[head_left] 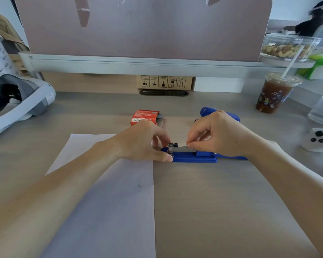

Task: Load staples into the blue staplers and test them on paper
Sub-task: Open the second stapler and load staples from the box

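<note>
Head view, blue stapler [194, 157] lying open on table [222, 202] just right of paper sheet [119, 183], left hand [144, 142] gripping its front end, right hand [216, 135] pinching staple strip [182, 145] over it, red staple box [145, 117] behind

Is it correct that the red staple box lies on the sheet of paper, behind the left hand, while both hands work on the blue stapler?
Not quite. The head view shows the red staple box on the bare desk, beyond the paper's far edge. It is behind the left hand, and both hands, the right hand too, work on the blue stapler.
</note>
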The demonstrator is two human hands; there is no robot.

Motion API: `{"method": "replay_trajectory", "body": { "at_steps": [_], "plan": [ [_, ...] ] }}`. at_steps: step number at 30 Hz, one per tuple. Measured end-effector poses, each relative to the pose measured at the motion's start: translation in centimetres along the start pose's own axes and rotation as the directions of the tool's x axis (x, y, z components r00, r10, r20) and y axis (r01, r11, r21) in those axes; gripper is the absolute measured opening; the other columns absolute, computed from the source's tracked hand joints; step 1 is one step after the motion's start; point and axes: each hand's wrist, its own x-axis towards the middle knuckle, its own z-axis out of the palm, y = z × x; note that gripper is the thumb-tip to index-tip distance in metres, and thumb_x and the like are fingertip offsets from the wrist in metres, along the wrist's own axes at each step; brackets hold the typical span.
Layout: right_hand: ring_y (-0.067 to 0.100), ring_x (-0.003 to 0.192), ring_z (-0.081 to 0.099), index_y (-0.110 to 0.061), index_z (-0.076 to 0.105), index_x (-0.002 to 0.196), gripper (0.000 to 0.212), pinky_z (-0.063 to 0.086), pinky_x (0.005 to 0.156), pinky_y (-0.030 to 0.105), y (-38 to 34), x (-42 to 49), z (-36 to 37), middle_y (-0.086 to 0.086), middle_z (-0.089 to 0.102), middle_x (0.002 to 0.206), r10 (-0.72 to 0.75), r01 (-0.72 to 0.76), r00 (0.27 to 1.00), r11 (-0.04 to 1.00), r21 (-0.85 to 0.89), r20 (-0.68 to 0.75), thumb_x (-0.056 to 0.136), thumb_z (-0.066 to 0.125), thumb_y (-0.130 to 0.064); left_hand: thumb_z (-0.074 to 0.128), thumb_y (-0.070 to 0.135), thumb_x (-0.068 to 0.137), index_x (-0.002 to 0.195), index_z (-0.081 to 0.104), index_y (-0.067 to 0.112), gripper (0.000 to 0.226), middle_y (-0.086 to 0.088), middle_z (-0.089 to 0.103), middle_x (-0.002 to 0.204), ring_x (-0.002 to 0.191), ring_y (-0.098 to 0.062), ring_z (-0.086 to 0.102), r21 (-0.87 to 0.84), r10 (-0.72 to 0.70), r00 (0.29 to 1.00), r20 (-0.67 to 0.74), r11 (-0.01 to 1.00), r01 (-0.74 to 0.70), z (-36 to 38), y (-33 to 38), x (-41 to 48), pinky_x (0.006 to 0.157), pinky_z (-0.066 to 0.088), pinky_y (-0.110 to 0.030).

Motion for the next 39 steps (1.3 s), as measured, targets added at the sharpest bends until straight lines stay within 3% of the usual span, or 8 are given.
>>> {"method": "replay_trajectory", "body": {
  "at_steps": [6, 9, 20, 28, 31, 35, 39],
  "plan": [
    [0.004, 0.07, 0.07, -0.014, 0.079, 0.076, 0.008, 0.058, 0.073, 0.022, 0.1, -0.1, -0.1, -0.007, 0.075, 0.076, -0.001, 0.005, 0.997, 0.999, 0.042, -0.079, 0.078, 0.078, -0.006, 0.081, 0.044, 0.072, 0.098, 0.072, 0.027, 0.032, 0.022, 0.065, 0.077, 0.077, -0.001, 0.063, 0.0, -0.005, 1.0, -0.009, 1.0, 0.005, 0.0, 0.0, -0.1, 0.062, 0.044, -0.013],
    [0.005, 0.071, 0.07, -0.015, 0.079, 0.075, 0.01, 0.058, 0.074, 0.023, 0.2, -0.1, 0.0, -0.008, 0.075, 0.076, -0.012, 0.013, 0.999, 1.0, 0.023, -0.053, 0.078, 0.078, -0.006, 0.08, 0.044, 0.073, 0.1, 0.072, 0.027, 0.033, 0.024, 0.063, 0.077, 0.079, -0.002, 0.063, 0.013, -0.009, 1.0, -0.004, 1.0, 0.009, 0.0, -0.1, 0.0, 0.061, 0.043, -0.009],
    [0.009, 0.075, 0.07, -0.016, 0.08, 0.082, 0.007, 0.059, 0.075, 0.03, 0.7, 0.0, 0.7, -0.005, 0.076, 0.081, -0.049, 0.048, 0.998, 0.998, -0.029, -0.025, 0.079, 0.079, -0.01, 0.08, 0.046, 0.072, 0.102, 0.073, 0.027, 0.036, 0.02, 0.067, 0.082, 0.078, -0.003, 0.065, 0.009, 0.0, 1.0, -0.003, 1.0, 0.0, 0.2, -0.4, 0.1, 0.062, 0.045, -0.017],
    [0.01, 0.077, 0.065, -0.02, 0.082, 0.086, 0.007, 0.054, 0.07, 0.022, 1.4, 0.3, 1.3, -0.012, 0.068, 0.09, -0.059, 0.061, 0.997, 0.997, -0.043, 0.055, 0.081, 0.078, -0.02, 0.082, 0.044, 0.071, 0.101, 0.072, 0.027, 0.036, 0.023, 0.066, 0.079, 0.075, 0.001, 0.063, 0.008, -0.006, 1.0, -0.016, 1.0, 0.006, 0.1, -0.3, 0.0, 0.06, 0.045, -0.01],
    [0.009, 0.085, 0.065, -0.025, 0.081, 0.09, 0.009, 0.053, 0.076, 0.025, 1.7, 0.0, 0.3, -0.014, 0.067, 0.096, -0.066, 0.069, 0.996, 0.997, -0.041, 0.064, 0.083, 0.075, -0.027, 0.082, 0.045, 0.07, 0.104, 0.071, 0.026, 0.04, 0.023, 0.066, 0.081, 0.077, 0.002, 0.063, 0.009, -0.03, 0.999, -0.013, 1.0, 0.03, 0.1, -0.3, -0.1, 0.065, 0.049, -0.017],
    [0.004, 0.097, 0.06, -0.036, 0.076, 0.104, 0.019, 0.048, 0.087, 0.024, 2.4, -0.1, -0.3, -0.018, 0.063, 0.107, -0.034, 0.063, 0.98, 0.988, -0.142, 0.196, 0.086, 0.069, -0.036, 0.083, 0.044, 0.07, 0.107, 0.07, 0.026, 0.043, 0.018, 0.068, 0.09, 0.081, 0.0, 0.062, 0.0, -0.032, 0.999, 0.016, 0.999, 0.032, -0.1, -0.3, -0.1, 0.067, 0.049, -0.016],
    [0.001, 0.103, 0.055, -0.043, 0.069, 0.117, 0.028, 0.04, 0.086, 0.011, 2.5, 0.0, 0.1, -0.019, 0.055, 0.115, -0.002, 0.042, 0.965, 0.988, -0.148, 0.261, 0.09, 0.065, -0.037, 0.084, 0.041, 0.069, 0.104, 0.071, 0.028, 0.04, 0.018, 0.068, 0.088, 0.083, -0.001, 0.061, -0.015, -0.038, 0.999, 0.032, 0.999, 0.038, -0.2, -0.3, -0.1, 0.069, 0.05, -0.019]
  ]
}}
